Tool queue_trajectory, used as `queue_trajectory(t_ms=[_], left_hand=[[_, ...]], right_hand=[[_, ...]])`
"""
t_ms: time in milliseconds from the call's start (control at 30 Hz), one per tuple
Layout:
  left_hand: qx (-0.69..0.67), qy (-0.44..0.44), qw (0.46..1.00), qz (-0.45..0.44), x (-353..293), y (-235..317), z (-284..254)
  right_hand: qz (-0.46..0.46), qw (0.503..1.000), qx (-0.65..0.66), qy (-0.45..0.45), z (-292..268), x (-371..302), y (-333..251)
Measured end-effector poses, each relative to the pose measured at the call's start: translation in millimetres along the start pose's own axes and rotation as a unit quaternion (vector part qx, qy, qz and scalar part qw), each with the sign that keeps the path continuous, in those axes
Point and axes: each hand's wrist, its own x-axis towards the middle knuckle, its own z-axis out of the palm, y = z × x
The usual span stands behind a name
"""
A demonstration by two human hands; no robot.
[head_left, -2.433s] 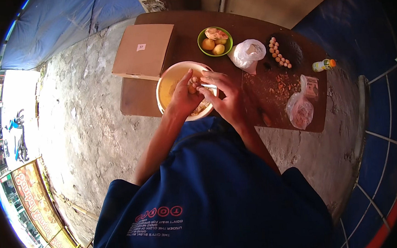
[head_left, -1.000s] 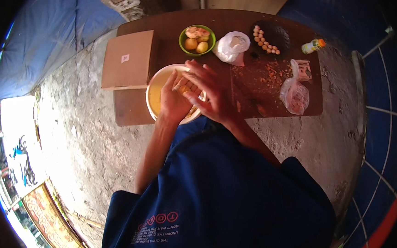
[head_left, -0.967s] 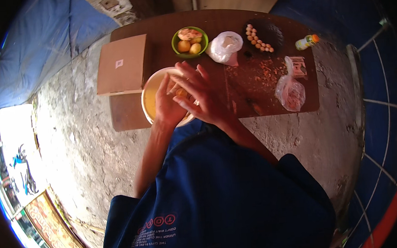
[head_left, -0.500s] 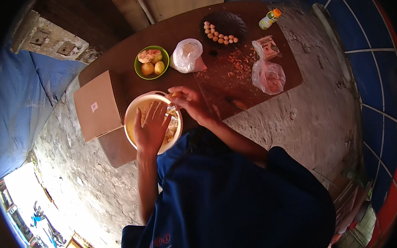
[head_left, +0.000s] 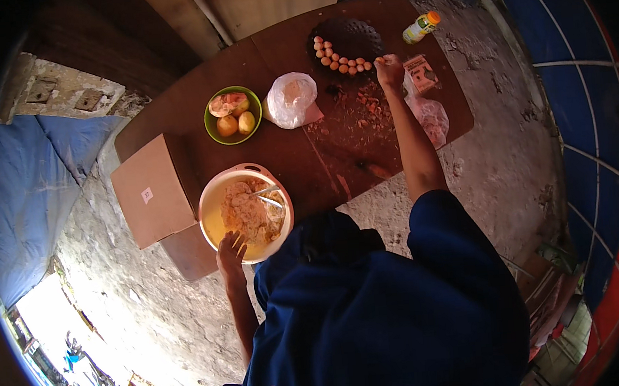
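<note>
My right hand point(head_left: 389, 72) reaches across the table to the right end of a row of small round balls point(head_left: 344, 68) on a dark round plate point(head_left: 360, 35). Its fingertips are pinched together on what looks like another small round ball point(head_left: 379, 60), mostly hidden by the fingers. At the lower left rim of a big pale bowl point(head_left: 288, 210) is my left hand point(head_left: 232, 251), empty, with its fingers spread. A lumpy brownish mixture point(head_left: 246, 210) fills much of the bowl. A metal utensil point(head_left: 270, 200) lies in it, handle toward the right rim.
Left of the bowl stands a cardboard box point(head_left: 150, 195). Beyond it are a green bowl point(head_left: 231, 90) of yellowish round pieces and a white plastic bag point(head_left: 293, 99). Reddish scraps point(head_left: 368, 106), a clear bag point(head_left: 431, 120), a flat packet point(head_left: 422, 72) and an orange-capped bottle point(head_left: 421, 27) lie rightward.
My right hand has moved from above the bowl to the far plate, carrying something small. The left has drawn back from over the mixture to the bowl's near left rim, uncovering the utensil.
</note>
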Motion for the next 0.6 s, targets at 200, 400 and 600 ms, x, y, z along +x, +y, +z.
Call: queue_trajectory(t_ms=[200,400,600], left_hand=[[0.013,-0.011,1.0,0.012,-6.6,-11.8,4.4],[-0.022,0.013,0.999,-0.033,2.1,-18.4,3.8],[-0.037,-0.003,0.999,-0.02,1.1,-20.6,1.4]], right_hand=[[-0.035,0.989,-0.097,-0.103,11.8,19.0,7.6],[-0.168,0.903,-0.334,-0.211,6.0,19.1,1.4],[-0.113,0.925,-0.261,-0.253,6.5,24.3,-10.8]])
